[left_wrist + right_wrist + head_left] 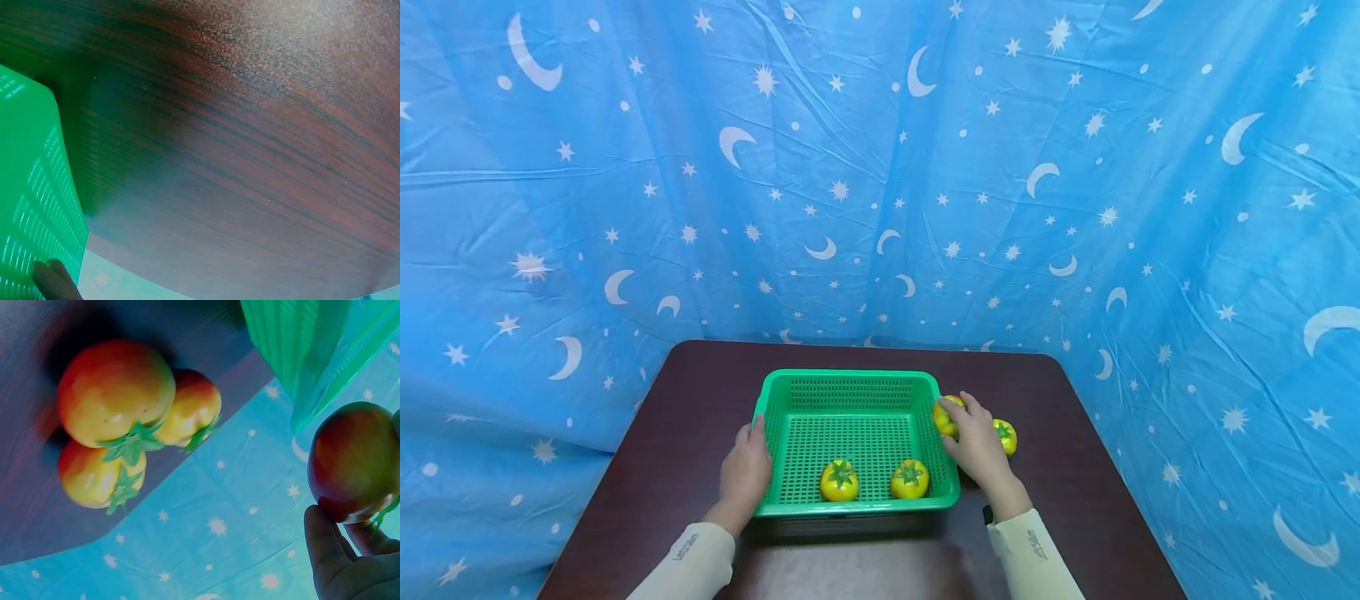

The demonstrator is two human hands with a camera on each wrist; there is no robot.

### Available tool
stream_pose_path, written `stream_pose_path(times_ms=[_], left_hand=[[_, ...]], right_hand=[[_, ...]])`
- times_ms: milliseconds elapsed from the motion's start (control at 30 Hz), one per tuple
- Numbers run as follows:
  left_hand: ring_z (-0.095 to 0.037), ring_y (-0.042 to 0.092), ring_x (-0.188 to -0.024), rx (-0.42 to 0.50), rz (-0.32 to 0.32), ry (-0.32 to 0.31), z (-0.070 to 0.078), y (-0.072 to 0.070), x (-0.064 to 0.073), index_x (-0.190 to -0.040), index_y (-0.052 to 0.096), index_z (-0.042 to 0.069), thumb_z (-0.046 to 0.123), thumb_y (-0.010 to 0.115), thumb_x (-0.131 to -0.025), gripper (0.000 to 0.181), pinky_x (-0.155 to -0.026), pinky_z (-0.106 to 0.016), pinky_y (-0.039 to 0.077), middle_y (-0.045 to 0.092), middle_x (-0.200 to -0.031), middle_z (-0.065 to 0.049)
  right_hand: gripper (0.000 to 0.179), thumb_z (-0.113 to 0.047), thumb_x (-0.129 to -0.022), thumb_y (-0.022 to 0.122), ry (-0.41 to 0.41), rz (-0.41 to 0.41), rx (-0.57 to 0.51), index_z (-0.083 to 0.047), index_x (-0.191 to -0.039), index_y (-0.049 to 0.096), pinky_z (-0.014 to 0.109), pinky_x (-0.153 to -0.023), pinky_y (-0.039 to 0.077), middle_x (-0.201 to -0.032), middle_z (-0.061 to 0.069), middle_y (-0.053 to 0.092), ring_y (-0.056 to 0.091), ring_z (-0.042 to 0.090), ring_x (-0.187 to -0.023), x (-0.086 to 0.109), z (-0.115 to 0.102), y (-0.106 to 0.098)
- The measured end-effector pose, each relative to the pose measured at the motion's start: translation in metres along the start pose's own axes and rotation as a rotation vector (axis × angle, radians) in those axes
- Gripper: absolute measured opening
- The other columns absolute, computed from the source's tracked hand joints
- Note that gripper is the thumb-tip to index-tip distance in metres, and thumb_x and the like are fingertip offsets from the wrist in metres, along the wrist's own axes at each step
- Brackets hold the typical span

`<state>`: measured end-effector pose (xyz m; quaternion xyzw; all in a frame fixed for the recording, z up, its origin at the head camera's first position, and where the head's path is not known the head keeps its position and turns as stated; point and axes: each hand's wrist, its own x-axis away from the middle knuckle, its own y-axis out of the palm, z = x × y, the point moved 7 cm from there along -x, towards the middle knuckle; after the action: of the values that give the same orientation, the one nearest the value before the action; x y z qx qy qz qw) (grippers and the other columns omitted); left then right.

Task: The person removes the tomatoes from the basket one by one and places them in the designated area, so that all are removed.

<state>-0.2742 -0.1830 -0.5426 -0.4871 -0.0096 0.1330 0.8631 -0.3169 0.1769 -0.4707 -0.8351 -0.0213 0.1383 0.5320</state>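
Observation:
A green plastic basket with slotted walls is over the table's middle. My left hand grips its left side, thumb at the rim; in the left wrist view two fingertips lie against the outer wall. Two yellow tomatoes with green star-shaped tops, one left and one right, sit inside along the near wall. My right hand holds another tomato by its fingertips, beside the basket's right rim. Three more tomatoes cluster on the table in the right wrist view, a large-looking one in front.
The dark wood-grain table has rounded far corners. Blue cloth printed with white moons and stars hangs behind it and along both sides. In the head view my right hand partly hides the tomatoes on the table.

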Motion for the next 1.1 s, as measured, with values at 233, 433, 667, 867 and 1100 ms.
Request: stream_pose_path(times_ms=[233, 433, 667, 867, 1100], left_hand=[[-0.045, 0.061, -0.113, 0.007, -0.016, -0.013, 0.000, 0.000, -0.001, -0.156, 0.029, -0.001, 0.006, 0.046, -0.102, 0.057, -0.093, -0.060, 0.052, 0.048, -0.141, -0.032], [-0.044, 0.063, -0.110, -0.002, -0.008, -0.001, 0.001, 0.000, -0.002, -0.156, 0.029, -0.002, 0.005, 0.045, -0.102, 0.057, -0.091, -0.059, 0.053, 0.047, -0.142, -0.032], [-0.044, 0.062, -0.110, 0.001, -0.010, -0.002, 0.001, 0.001, -0.002, -0.156, 0.028, -0.002, 0.005, 0.046, -0.101, 0.058, -0.091, -0.059, 0.052, 0.047, -0.142, -0.032], [-0.045, 0.062, -0.110, 0.007, -0.014, -0.002, 0.000, 0.001, -0.002, -0.156, 0.027, -0.001, 0.006, 0.046, -0.102, 0.058, -0.091, -0.060, 0.052, 0.046, -0.143, -0.032], [-0.045, 0.061, -0.113, 0.012, -0.025, -0.013, -0.002, 0.001, -0.001, -0.157, 0.026, -0.001, 0.006, 0.044, -0.103, 0.058, -0.093, -0.060, 0.051, 0.046, -0.143, -0.032]], right_hand=[[0.060, -0.012, -0.087, 0.076, 0.066, 0.012, -0.009, -0.018, -0.143, 0.056, 0.065, -0.098, 0.049, -0.155, 0.022, 0.042, 0.047, 0.049, -0.131, 0.002, 0.019, -0.011], [0.061, -0.011, -0.086, 0.075, 0.102, 0.016, -0.002, -0.017, -0.144, 0.056, 0.069, -0.094, 0.049, -0.155, 0.024, 0.040, 0.045, 0.051, -0.132, 0.012, 0.034, -0.020], [0.061, -0.012, -0.088, 0.073, 0.154, -0.004, 0.003, -0.016, -0.145, 0.053, 0.069, -0.099, 0.045, -0.156, 0.024, 0.037, 0.041, 0.052, -0.136, 0.024, 0.054, -0.023], [0.061, -0.012, -0.088, 0.073, 0.196, -0.017, 0.005, -0.014, -0.145, 0.053, 0.069, -0.100, 0.044, -0.155, 0.026, 0.036, 0.041, 0.052, -0.135, 0.034, 0.067, -0.018], [0.059, -0.012, -0.087, 0.074, 0.246, -0.021, 0.019, -0.012, -0.143, 0.055, 0.069, -0.100, 0.045, -0.154, 0.026, 0.038, 0.043, 0.051, -0.134, 0.046, 0.077, -0.012]])
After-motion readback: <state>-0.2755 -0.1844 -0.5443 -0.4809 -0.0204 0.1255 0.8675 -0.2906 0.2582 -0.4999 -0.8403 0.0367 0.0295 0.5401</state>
